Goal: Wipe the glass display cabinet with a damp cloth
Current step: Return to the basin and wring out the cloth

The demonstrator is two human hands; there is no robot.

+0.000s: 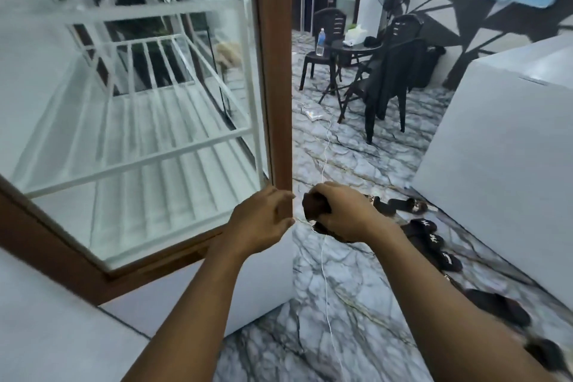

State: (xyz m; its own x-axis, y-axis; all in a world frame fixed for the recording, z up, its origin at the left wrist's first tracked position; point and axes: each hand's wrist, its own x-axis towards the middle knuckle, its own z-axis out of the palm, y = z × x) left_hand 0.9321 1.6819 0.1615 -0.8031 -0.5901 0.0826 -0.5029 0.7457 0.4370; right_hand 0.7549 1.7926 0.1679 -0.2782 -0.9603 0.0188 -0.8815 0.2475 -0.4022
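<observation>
Two bare hands work at the lower right corner of the glass display cabinet (139, 121). The left hand (260, 220) is half open, fingers curled against the brown corner frame (276, 71). The right hand (344, 214) is clenched around one dark brown cloth (316, 206), just beside that corner. About five dark slippers (431, 236) line the marble floor (341, 288); their white marks are unreadable. Beyond, three black chairs (387, 87) surround one round table (356, 49), and one bottle (321, 42) stands on a chair.
</observation>
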